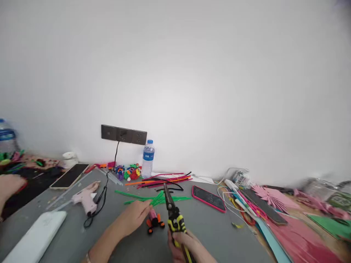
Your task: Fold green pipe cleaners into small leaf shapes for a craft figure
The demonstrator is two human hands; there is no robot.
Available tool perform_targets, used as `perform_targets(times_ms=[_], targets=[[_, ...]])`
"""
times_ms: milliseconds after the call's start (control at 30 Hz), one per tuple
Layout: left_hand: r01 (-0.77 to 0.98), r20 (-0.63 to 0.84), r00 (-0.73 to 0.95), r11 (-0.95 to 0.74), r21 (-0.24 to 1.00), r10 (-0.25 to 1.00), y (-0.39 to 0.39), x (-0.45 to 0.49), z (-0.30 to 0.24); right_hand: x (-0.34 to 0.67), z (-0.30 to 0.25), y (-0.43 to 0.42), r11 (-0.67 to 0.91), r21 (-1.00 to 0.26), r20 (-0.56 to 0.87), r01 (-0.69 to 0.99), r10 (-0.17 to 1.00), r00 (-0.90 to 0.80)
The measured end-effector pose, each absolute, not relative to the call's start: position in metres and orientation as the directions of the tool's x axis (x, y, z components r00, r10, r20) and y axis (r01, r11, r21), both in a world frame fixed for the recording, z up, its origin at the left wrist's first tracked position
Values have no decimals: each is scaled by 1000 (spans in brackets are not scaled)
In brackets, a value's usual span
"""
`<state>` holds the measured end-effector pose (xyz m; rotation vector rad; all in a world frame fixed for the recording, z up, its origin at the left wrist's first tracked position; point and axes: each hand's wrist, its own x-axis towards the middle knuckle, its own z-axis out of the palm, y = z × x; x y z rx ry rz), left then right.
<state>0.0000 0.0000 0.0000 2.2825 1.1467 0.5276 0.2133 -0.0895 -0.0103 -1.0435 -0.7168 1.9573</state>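
My right hand (pixel 184 245) is closed around the yellow and black handles of a pair of cutters (pixel 173 210), whose dark blades point away from me over the grey table (pixel 214 230). My left hand (pixel 134 216) rests beside them, its fingers pinched on a bundle of green pipe cleaners (pixel 153 198) that fans out across the table. A small pink, black and orange pipe-cleaner figure (pixel 154 220) lies between my two hands.
A pink glue gun (pixel 86 199) with a black cord lies to the left, near a white block (pixel 35 237) and a phone (pixel 70 175). A pink-cased phone (pixel 208 198), a water bottle (pixel 148 158), loose red and orange pipe cleaners (pixel 164 180) and pink paper crafts (pixel 274 199) surround the spot. Another person's hand (pixel 9 186) is at the far left.
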Motion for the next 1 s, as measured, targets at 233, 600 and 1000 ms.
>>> perform_targets(times_ms=[233, 600, 1000], targets=[[467, 232, 443, -444, 765, 866, 9, -5, -1, 261, 16, -92, -230, -925, -196, -303, 971, -140], [594, 353, 239, -424, 684, 904, 38, -22, -8, 348, -25, -103, -300, -271, 96, 915, 937, 335], [565, 278, 258, -378, 734, 925, 39, -22, -12, 354, -53, -92, -247, -200, 272, 948, 916, 296]])
